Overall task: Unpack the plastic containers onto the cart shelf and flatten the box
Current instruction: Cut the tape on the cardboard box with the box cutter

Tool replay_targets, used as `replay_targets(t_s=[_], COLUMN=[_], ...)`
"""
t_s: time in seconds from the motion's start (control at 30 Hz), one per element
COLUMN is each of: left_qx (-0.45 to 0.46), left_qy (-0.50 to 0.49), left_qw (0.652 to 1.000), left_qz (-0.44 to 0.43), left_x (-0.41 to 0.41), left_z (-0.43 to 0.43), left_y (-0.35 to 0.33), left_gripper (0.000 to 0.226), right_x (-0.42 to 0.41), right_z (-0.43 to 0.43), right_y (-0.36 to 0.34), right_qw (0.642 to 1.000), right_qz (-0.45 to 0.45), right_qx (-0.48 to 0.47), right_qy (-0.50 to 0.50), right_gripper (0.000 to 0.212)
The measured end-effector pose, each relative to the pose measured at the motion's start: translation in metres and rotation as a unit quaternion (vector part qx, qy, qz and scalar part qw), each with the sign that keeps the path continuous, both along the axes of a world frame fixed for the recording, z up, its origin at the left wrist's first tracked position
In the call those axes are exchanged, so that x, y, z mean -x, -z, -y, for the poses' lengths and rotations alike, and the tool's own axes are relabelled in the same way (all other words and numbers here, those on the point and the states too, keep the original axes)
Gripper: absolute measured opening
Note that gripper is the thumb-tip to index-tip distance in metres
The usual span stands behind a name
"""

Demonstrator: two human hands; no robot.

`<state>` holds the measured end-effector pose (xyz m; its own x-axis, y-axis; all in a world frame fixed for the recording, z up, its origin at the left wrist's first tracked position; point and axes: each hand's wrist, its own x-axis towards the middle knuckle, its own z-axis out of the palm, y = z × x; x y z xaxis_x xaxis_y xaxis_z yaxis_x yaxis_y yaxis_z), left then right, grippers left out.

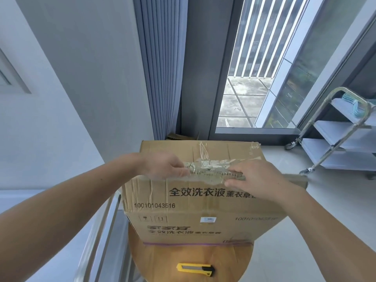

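Cardboard is gripped at this moment: the box [189, 216] stands on a round wooden desk [183, 257], and the taped edge of its near top flap is held by both hands. The left hand [162, 165] is curled round the left part of that edge, its thumb pressed on the crumpled tape [205, 167]; the right hand [256, 178] pinches the right part likewise. The opening step is judged to be in hand. The plastic containers cannot be seen and are supposed to be inside, below the hands. A yellow cutter [195, 269] lies on the desk, nearer to the body than both hands. Next, the flap must be folded fully back, so that the containers can be lifted to the cart [333, 129], well apart to the right of the right hand.
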<state>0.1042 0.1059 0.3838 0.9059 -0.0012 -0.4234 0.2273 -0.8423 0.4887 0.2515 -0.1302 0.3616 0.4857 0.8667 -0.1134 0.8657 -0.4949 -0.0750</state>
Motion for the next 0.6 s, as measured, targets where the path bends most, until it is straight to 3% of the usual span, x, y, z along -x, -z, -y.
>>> replay_targets(t_s=[0.1,0.23,0.3,0.4,0.47,0.5,0.53,0.6], left_qx=[-0.074,-0.177,-0.177,-0.109,-0.021,0.030,0.077,0.103], left_qy=[0.052,0.125,0.159,0.150,0.086,0.053,0.033,0.037], left_qw=[0.996,0.970,0.956,0.959,0.980,0.991,0.995,0.991], left_qz=[0.026,0.110,0.169,0.215,0.175,0.121,0.050,-0.073], left_x=[0.008,0.019,0.024,0.032,0.037,0.041,0.045,0.053], left_z=[0.007,0.013,0.012,0.010,0.016,0.022,0.029,0.042], left_y=[0.001,0.010,0.015,0.025,0.022,0.020,0.020,0.024], left_gripper=[0.038,0.040,0.041,0.045,0.033,0.030,0.042,0.062], right_x=[0.012,0.018,0.022,0.030,0.035,0.039,0.042,0.051], right_z=[0.004,0.013,0.018,0.025,0.029,0.031,0.033,0.038], right_y=[-0.009,-0.005,-0.003,-0.003,-0.002,-0.002,0.000,0.002], right_qw=[0.996,0.999,1.000,0.999,0.995,0.994,0.992,0.985], right_qz=[0.053,0.028,0.016,-0.031,-0.084,-0.097,-0.108,-0.140], right_qx=[0.060,0.031,0.022,-0.013,-0.011,0.009,0.035,0.089], right_qy=[-0.028,-0.017,-0.007,0.022,0.048,0.054,0.049,0.045], right_gripper=[0.048,0.050,0.051,0.046,0.022,0.025,0.043,0.057])
